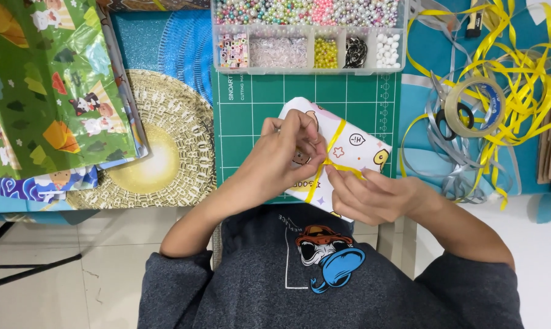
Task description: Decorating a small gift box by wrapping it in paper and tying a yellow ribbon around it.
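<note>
A small box wrapped in white cartoon-print paper point(360, 146) lies tilted on the green cutting mat point(251, 103). A yellow ribbon point(337, 133) runs around it and crosses near its middle. My left hand point(287, 155) rests on the box and pinches the ribbon at the crossing. My right hand point(370, 195) comes from the near right side and pinches the ribbon end beside the same crossing. The near edge of the box is hidden under my hands.
A clear bead organiser point(309, 36) sits at the mat's far edge. Green patterned wrapping paper point(50, 85) lies left over a round gold placemat point(166, 152). A tape roll point(475, 106), scissors and loose yellow and silver ribbon point(519, 73) pile up at right.
</note>
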